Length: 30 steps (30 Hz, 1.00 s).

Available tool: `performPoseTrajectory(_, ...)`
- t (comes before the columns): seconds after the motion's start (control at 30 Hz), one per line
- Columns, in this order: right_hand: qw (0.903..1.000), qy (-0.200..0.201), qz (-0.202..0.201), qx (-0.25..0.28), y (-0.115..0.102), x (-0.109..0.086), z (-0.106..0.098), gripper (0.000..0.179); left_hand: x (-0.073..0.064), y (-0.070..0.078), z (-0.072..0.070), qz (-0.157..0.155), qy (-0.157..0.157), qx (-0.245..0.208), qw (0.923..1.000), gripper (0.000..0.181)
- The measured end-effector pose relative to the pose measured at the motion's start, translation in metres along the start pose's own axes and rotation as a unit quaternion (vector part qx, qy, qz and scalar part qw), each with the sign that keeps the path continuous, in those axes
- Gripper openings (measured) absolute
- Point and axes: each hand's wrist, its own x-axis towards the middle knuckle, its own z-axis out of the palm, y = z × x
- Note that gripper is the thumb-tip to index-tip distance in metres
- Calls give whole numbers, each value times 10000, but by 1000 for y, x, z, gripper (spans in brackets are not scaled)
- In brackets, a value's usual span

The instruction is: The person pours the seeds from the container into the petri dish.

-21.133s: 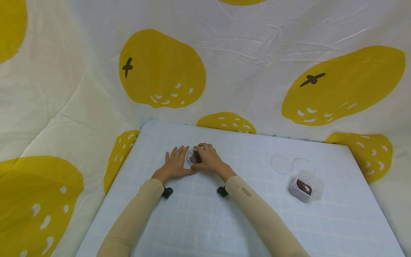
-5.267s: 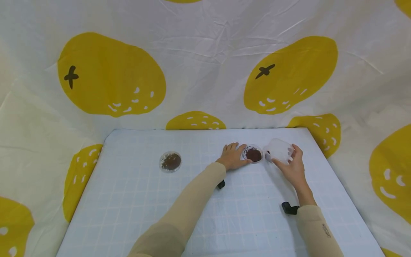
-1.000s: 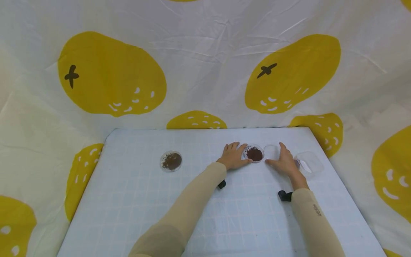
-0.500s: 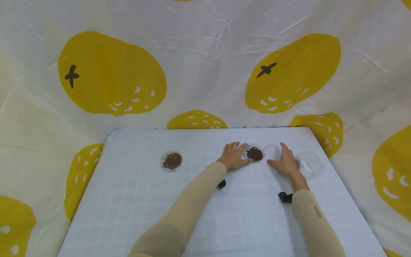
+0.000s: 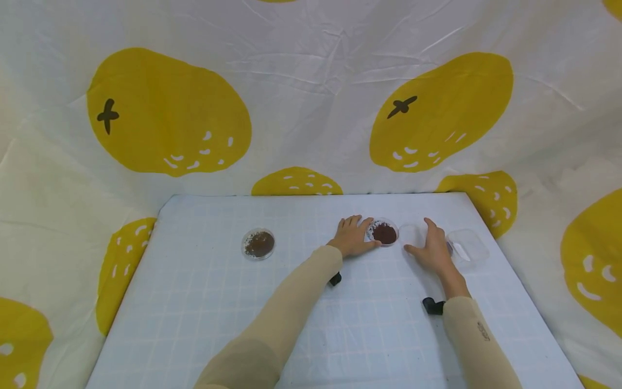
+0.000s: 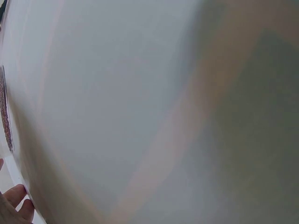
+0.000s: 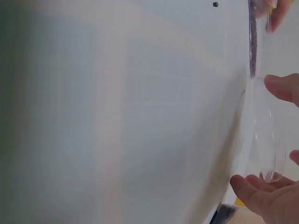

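In the head view, a clear petri dish [image 5: 384,233] holds dark brown grains with white bits around the edge. My left hand [image 5: 351,237] holds its left side between thumb and index finger, the other fingers spread on the cloth. Right of that dish, my right hand [image 5: 430,247] grips a clear round lid [image 5: 410,233], thumb toward me and fingers at the far side. The right wrist view shows the lid [image 7: 266,135] tilted between thumb and fingers [image 7: 252,191]. The left wrist view catches only the dish's edge [image 6: 4,109] and some fingertips.
A second petri dish [image 5: 258,244] with brown grains and white bits sits on the left of the pale checked tablecloth [image 5: 204,308]. A clear square plastic container [image 5: 468,246] stands right of my right hand, partly hidden by it. A fruit-patterned curtain [image 5: 311,97] hangs behind the table.
Over the earlier seconds my right hand set the square container down at the right and moved to the lid. The lid now shifts slightly in its grasp; my left hand stays at the dish.
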Motion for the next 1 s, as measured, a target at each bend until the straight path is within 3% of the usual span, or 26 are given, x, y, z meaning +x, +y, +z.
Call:
performPoseTrajectory(0.2,9995,272,-153,73,-2,-7,-1,99,2,-1,3,-8,14,-18,10000,84)
performPoseTrajectory(0.57,9981,419,-413,156,-8,-11,-4,101,1,1,2,-52,12,-41,10000,84)
performPoseTrajectory(1.0,9896,375,-728,1183,-13,-8,-2,104,5,-1,6,-16,20,-49,10000,85)
